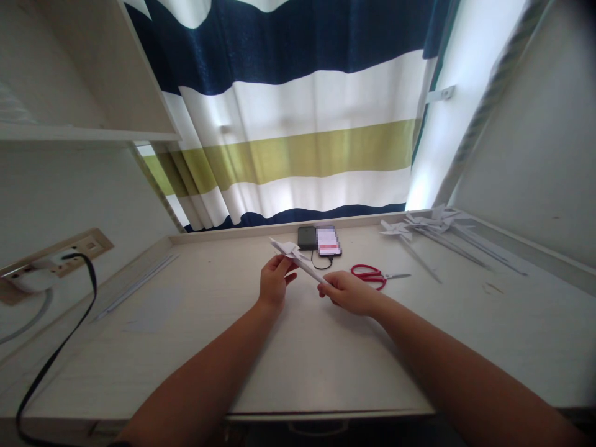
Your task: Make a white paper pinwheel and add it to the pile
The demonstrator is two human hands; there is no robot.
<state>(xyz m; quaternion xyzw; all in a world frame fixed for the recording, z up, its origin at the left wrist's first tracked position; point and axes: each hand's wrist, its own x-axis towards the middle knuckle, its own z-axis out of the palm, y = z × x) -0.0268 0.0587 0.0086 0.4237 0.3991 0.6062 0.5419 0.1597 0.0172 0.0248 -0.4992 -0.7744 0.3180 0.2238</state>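
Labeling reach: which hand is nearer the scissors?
Right. The right hand sits just left of the scissors, nearly touching the red handles. The left hand is farther left, holding the paper stick.

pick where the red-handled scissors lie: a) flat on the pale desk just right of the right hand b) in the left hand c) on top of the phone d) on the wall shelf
a: the red-handled scissors lie flat on the pale desk, just beyond the right hand, while both it and the left hand hold a white folded paper piece on a thin strip.
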